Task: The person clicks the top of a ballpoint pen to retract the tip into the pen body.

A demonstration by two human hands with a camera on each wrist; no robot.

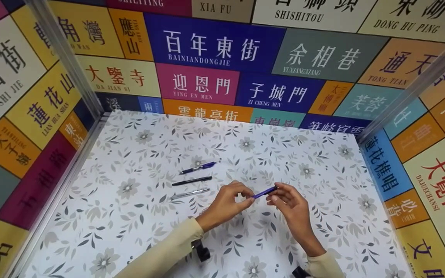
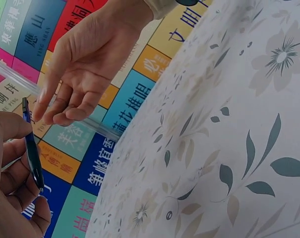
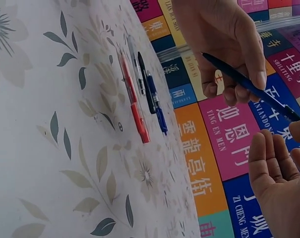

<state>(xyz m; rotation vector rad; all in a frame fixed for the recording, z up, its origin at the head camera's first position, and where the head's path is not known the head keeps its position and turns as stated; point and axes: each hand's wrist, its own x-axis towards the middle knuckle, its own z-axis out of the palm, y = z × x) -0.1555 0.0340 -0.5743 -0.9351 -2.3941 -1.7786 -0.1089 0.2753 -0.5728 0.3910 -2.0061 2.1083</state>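
My left hand (image 1: 228,200) pinches one end of a blue pen (image 1: 264,192) between thumb and index finger, above the table. The pen slants up to the right. My right hand (image 1: 294,206) is at its other end, the index fingertip close by and the fingers loosely bent; in the left wrist view a small gap shows between them. Left of the hands a blue pen with a clip (image 1: 198,168), a black pen (image 1: 191,180) and a clear pen (image 1: 190,194) lie in a row. A red pen (image 3: 135,104) lies beside them in the right wrist view.
The table has a white cover (image 1: 149,235) printed with grey flowers and leaves. Colourful sign-printed walls (image 1: 214,42) stand behind it and at both sides, with clear corner strips (image 1: 73,58). A dark wrist device (image 1: 201,251) is strapped by the left sleeve.
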